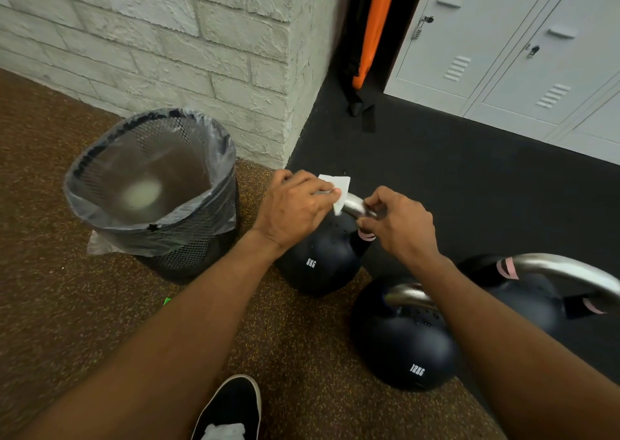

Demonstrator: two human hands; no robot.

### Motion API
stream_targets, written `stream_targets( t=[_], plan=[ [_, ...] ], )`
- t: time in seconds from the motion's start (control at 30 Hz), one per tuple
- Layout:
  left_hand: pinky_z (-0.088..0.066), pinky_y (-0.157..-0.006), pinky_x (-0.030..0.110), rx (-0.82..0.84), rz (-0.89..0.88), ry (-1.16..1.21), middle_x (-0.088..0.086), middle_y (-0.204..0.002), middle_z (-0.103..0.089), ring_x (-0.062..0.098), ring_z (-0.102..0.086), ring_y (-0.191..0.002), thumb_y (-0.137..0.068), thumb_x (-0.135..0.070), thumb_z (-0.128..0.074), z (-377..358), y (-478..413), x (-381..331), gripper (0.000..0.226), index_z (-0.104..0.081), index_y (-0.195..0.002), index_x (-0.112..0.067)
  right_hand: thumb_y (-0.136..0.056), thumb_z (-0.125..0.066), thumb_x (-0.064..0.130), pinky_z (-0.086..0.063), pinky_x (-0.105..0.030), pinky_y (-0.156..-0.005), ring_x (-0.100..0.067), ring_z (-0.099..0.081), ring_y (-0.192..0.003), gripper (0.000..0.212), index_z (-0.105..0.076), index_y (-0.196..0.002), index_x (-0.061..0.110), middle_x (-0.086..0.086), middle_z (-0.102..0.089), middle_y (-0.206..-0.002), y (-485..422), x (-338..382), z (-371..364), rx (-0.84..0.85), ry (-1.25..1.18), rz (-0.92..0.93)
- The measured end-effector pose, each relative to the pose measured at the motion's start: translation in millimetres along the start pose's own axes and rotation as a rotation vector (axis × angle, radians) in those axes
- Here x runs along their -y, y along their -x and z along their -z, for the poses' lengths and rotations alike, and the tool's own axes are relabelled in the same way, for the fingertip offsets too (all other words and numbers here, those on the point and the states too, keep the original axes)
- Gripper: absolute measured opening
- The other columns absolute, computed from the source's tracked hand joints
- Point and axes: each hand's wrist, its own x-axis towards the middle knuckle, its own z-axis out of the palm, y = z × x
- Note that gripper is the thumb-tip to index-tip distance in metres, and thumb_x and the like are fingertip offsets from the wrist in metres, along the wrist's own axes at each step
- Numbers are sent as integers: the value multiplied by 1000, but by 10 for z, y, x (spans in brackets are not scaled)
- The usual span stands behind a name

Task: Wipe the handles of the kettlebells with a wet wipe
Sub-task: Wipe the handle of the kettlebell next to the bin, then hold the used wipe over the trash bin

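Note:
Three black kettlebells with steel handles stand on the floor. The 8 kg kettlebell (pixel 318 265) is the farthest one. My left hand (pixel 295 206) presses a white wet wipe (pixel 339 189) onto the left part of its steel handle (pixel 355 206). My right hand (pixel 399 225) grips the right end of that same handle, above a pink band. The 12 kg kettlebell (pixel 402 342) sits nearer, partly behind my right forearm. A third kettlebell (pixel 533 292) with pink bands stands at the right edge.
A black mesh bin (pixel 188 251) lined with a clear bag stands left of the 8 kg kettlebell, against a white brick wall (pixel 201 43). Grey lockers (pixel 503 54) fill the far right; an orange pad (pixel 375 27) leans in the corner. My black shoe (pixel 231 406) is below.

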Motion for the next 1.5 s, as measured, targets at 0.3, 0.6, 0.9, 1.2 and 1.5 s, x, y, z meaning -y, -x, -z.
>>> stream_targets(
  t=[0.3,0.6,0.9,1.2,1.5],
  plan=[
    [-48,-90,45,586,140,314,-9,-121,-71,21,-62,-110,-87,-46,-67,179,-584,108,36,-68,-122,-40,-78,-82,24,-52,-23,-77,-1,-64,-86,33,-61,-102,33,13,-66,-96,-25,-95,-77,49,-296,-117],
    [-52,-89,48,615,157,410,-13,-114,-74,19,-67,-105,-86,-51,-50,149,-627,134,38,-70,-117,-42,-76,-82,32,-55,-37,-82,-6,-65,-88,32,-60,-98,39,13,-65,-98,-57,-161,-149,17,-219,-70],
    [-49,-91,48,499,198,361,-11,-115,-72,19,-63,-108,-96,-41,-51,206,-475,39,32,-67,-124,-39,-76,-82,30,-50,-27,-75,-5,-65,-85,29,-60,-94,37,15,-67,-92,-58,-105,-98,22,-218,-97],
    [-48,-61,20,403,888,1269,6,-113,-67,18,-63,-98,-101,-9,-50,709,-615,59,24,-60,-115,-26,-78,-79,42,-48,-23,-78,-8,-60,-106,67,-49,-136,29,9,-60,-118,1,222,272,139,-595,-82],
    [-35,-58,28,433,1026,1474,6,-103,-70,18,-57,-85,-96,-53,-51,1299,-677,244,39,-69,-119,-27,-89,-69,6,-50,-23,-57,-13,-64,-64,9,-70,-98,8,-6,-71,-79,90,881,615,135,-1039,-80]
  ],
)
